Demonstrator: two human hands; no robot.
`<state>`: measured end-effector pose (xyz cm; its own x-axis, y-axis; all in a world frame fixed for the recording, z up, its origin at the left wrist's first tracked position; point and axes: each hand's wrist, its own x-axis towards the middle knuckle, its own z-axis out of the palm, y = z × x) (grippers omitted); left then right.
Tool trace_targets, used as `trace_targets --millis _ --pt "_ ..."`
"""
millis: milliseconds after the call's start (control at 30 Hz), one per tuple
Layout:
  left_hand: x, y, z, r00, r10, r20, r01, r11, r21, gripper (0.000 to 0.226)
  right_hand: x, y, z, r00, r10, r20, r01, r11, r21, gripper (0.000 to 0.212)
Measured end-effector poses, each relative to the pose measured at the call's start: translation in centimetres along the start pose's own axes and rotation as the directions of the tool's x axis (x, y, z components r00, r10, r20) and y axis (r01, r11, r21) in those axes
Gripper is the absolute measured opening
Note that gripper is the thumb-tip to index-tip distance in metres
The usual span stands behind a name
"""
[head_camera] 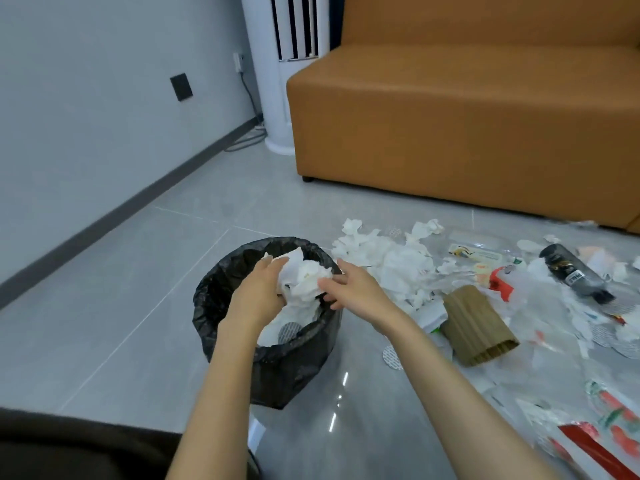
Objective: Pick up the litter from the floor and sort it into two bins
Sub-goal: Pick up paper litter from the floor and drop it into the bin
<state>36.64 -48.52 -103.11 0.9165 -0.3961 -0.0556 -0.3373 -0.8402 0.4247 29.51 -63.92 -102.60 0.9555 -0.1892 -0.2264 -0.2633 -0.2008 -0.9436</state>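
A round bin lined with a black bag (214,282) stands on the grey tile floor and holds white tissues and a round foil lid. Over its mouth sits a crumpled wad of white tissue (301,278). My left hand (256,292) grips the wad from the left, fingers curled round it. My right hand (353,289) touches the wad from the right with loosely spread fingers and a raised thumb. Right of the bin lies the litter: a pile of white tissues (391,261), a piece of brown corrugated cardboard (478,327), a black bottle (575,275) and clear and red wrappers (502,285).
An orange sofa (450,116) stands behind the litter, with a white tower fan unit (287,64) and cables in the corner beside it. A grey wall runs along the left. A dark object (52,445) fills the bottom left corner. Red packaging (595,448) lies at bottom right.
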Motion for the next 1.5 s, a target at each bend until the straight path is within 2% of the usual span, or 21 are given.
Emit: trace_targets --millis 67,100,167,300,367,467,567,700,800,900,1033,1133,1233,1333,1500 --pt "-0.6 -0.8 -0.1 0.996 -0.038 0.082 0.033 0.998 0.061 0.081 -0.2 0.6 0.6 0.998 0.020 0.062 -0.018 0.999 -0.039 0.060" --pt "-0.7 -1.0 0.0 0.995 -0.043 0.091 0.036 0.996 0.077 0.084 -0.2 1.0 0.6 0.999 0.019 0.049 -0.017 0.999 -0.041 0.060" --pt "-0.6 -1.0 0.4 0.996 -0.023 0.089 0.018 0.998 0.058 0.084 0.2 2.0 0.3 0.999 0.015 -0.036 -0.015 1.000 -0.018 0.056" --pt "-0.5 1.5 1.6 0.991 0.067 0.116 -0.058 0.995 -0.078 0.065 0.8 4.5 -1.9 0.978 0.040 -0.206 -0.055 0.996 -0.068 0.050" --pt "-0.7 3.1 2.8 0.979 0.071 0.191 -0.054 0.994 -0.096 0.076 0.6 5.7 -3.4 0.960 0.062 -0.274 -0.093 0.990 -0.104 0.044" --pt "-1.4 4.1 5.6 0.956 0.010 0.295 -0.015 1.000 0.016 0.093 -0.2 8.1 -5.6 0.930 0.087 -0.358 -0.171 0.963 -0.209 0.040" --pt "-1.7 3.9 8.3 0.978 -0.011 0.208 -0.018 0.990 0.138 0.080 -1.2 11.4 -7.2 0.904 0.140 -0.403 -0.274 0.914 -0.298 0.042" --pt "-1.0 3.5 10.1 0.996 0.053 0.078 -0.067 0.980 0.189 0.060 -2.6 16.0 -7.1 0.911 0.234 -0.341 -0.349 0.877 -0.329 0.055" --pt "-0.5 3.2 10.1 0.990 0.140 0.000 -0.139 0.985 0.101 0.051 -2.9 18.3 -6.5 0.918 0.266 -0.295 -0.355 0.882 -0.309 0.069" --pt "-0.2 3.2 10.1 0.968 0.246 0.041 -0.247 0.968 0.031 0.046 -2.1 18.6 -6.3 0.912 0.263 -0.315 -0.356 0.888 -0.291 0.071" --pt "0.3 3.6 10.3 0.957 0.284 0.056 -0.287 0.956 0.066 0.040 0.2 17.9 -7.0 0.877 0.315 -0.363 -0.385 0.912 -0.138 0.065" --pt "0.5 3.7 10.4 0.959 0.283 0.028 -0.284 0.955 0.085 0.039 1.2 18.1 -7.7 0.839 0.414 -0.355 -0.389 0.910 0.142 0.065" --pt "0.6 3.7 10.5 0.961 0.277 0.022 -0.278 0.954 0.113 0.039 1.2 18.5 -7.9 0.812 0.462 -0.357 -0.339 0.870 0.357 0.051" --pt "0.8 3.7 10.6 0.961 0.277 0.021 -0.277 0.950 0.141 0.040 1.1 18.4 -7.9 0.783 0.468 -0.411 -0.272 0.851 0.450 0.039" --pt "0.8 3.6 10.6 0.961 0.274 0.037 -0.276 0.952 0.131 0.039 1.0 16.0 -9.0 0.753 0.390 -0.530 -0.071 0.849 0.524 0.015"
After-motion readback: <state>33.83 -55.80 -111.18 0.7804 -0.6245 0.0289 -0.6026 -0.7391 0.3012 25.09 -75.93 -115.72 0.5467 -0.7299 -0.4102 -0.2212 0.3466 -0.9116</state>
